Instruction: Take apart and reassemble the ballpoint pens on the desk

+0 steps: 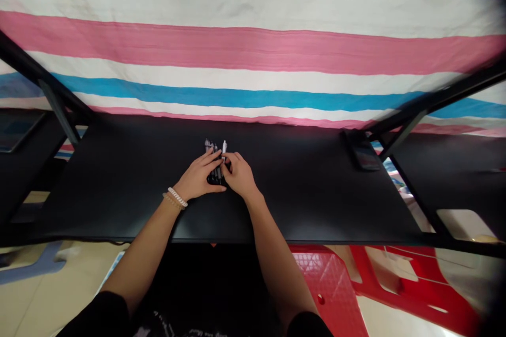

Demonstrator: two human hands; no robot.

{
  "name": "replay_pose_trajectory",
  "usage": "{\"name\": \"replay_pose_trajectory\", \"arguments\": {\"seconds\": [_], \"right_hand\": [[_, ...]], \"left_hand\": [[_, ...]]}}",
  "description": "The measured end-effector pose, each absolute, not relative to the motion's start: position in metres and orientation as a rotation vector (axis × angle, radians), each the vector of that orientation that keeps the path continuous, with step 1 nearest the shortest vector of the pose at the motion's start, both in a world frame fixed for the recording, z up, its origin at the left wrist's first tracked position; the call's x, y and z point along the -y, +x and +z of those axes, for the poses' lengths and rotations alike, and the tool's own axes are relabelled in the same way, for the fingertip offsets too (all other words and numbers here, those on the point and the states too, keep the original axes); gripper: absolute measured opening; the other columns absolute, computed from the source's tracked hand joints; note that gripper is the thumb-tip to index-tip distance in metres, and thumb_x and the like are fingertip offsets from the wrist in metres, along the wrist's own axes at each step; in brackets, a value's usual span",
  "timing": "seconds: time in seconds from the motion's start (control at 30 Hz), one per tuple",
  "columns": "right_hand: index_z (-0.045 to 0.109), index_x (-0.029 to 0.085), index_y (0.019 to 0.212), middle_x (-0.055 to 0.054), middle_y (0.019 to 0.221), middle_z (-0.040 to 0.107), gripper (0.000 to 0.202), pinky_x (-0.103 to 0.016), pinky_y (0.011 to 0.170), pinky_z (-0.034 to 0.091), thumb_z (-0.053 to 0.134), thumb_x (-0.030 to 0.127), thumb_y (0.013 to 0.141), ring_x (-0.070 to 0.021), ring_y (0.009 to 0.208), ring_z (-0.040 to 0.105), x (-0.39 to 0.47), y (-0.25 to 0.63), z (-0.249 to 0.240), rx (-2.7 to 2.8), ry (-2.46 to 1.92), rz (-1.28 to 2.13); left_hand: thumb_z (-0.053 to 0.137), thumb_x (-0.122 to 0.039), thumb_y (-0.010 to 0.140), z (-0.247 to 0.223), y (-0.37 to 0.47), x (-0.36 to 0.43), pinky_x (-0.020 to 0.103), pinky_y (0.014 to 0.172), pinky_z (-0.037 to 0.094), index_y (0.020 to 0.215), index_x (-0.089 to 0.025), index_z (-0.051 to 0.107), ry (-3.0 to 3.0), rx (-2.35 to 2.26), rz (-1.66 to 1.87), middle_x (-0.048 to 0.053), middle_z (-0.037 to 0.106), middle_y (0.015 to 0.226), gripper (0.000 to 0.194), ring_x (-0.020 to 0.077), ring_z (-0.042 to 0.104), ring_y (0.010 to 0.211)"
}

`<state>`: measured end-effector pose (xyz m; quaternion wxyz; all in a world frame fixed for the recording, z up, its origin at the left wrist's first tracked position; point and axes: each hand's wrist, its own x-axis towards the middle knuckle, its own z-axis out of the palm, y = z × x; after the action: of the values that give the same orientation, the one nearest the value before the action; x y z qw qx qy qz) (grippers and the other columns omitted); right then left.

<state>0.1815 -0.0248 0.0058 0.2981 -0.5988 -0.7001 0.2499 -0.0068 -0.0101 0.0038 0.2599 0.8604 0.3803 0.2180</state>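
Several dark pens (216, 172) lie side by side on the black table (312, 189), their clip ends pointing to the back. Across them rests my left hand (201, 174), its fingers stretched out and the thumb spread toward the front, partly covering the pens. My right hand (239, 172) pinches a white pen (224, 146) between thumb and fingers, just right of the dark ones. The lower part of the white pen is hidden by my fingers. A white beaded bracelet (177, 197) circles my left wrist.
A dark phone (360, 150) lies at the table's back right. Striped sheeting (253, 50) hangs behind the table, between black metal frame bars (438, 96). Red plastic stools (328, 284) stand below the front edge at right. Another dark table (470, 168) adjoins on the right.
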Motion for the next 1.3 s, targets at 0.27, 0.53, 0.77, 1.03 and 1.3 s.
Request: {"name": "replay_pose_trajectory", "arguments": {"seconds": [0.27, 0.53, 0.77, 1.03, 1.3], "right_hand": [[0.068, 0.017, 0.120, -0.009, 0.110, 0.063, 0.032, -0.029, 0.074, 0.049, 0.054, 0.017, 0.091, -0.0148, 0.074, 0.060, 0.025, 0.180, 0.003, 1.839, -1.577, 0.633], [0.068, 0.016, 0.119, -0.003, 0.081, 0.063, 0.031, -0.028, 0.070, 0.044, 0.061, 0.025, 0.090, -0.0173, 0.073, 0.058, 0.029, 0.181, 0.008, 1.888, -1.584, 0.645], [0.070, 0.019, 0.115, 0.000, 0.074, 0.061, 0.026, -0.027, 0.067, 0.041, 0.062, 0.024, 0.091, -0.0150, 0.066, 0.054, 0.030, 0.183, 0.009, 1.860, -1.560, 0.704], [0.077, 0.018, 0.096, -0.002, 0.075, 0.060, 0.025, -0.027, 0.064, 0.041, 0.054, 0.012, 0.086, -0.0131, 0.060, 0.051, 0.031, 0.186, 0.006, 1.820, -1.559, 0.607], [0.070, 0.018, 0.081, -0.001, 0.073, 0.057, 0.006, -0.027, 0.063, 0.041, 0.065, 0.017, 0.080, -0.0129, 0.061, 0.051, 0.032, 0.188, 0.008, 1.802, -1.576, 0.581]], "left_hand": [[0.076, -0.039, 0.085, -0.002, -0.008, 0.007, 0.053, 0.127, 0.024, 0.152, -0.022, 0.047, 2.323, -1.022, 0.559, 0.014, 0.035, 0.164, 0.075, 0.0293, 0.028, 0.155], [0.084, -0.041, 0.077, -0.003, -0.009, 0.005, 0.054, 0.127, 0.023, 0.150, -0.023, 0.049, 2.300, -1.042, 0.525, 0.013, 0.037, 0.164, 0.084, 0.0303, 0.025, 0.156], [0.079, -0.037, 0.084, -0.004, -0.009, 0.005, 0.052, 0.126, 0.028, 0.144, -0.025, 0.056, 2.278, -1.036, 0.603, 0.011, 0.044, 0.160, 0.065, 0.0274, 0.035, 0.152], [0.086, -0.043, 0.075, -0.007, -0.009, 0.004, 0.053, 0.124, 0.033, 0.130, -0.022, 0.065, 2.218, -1.031, 0.693, 0.012, 0.051, 0.155, 0.062, 0.0297, 0.039, 0.150], [0.065, -0.045, 0.094, 0.009, -0.006, 0.007, 0.048, 0.114, 0.046, 0.117, -0.020, 0.069, 2.146, -1.074, 0.963, 0.013, 0.066, 0.135, 0.034, 0.0256, 0.061, 0.128]]}}
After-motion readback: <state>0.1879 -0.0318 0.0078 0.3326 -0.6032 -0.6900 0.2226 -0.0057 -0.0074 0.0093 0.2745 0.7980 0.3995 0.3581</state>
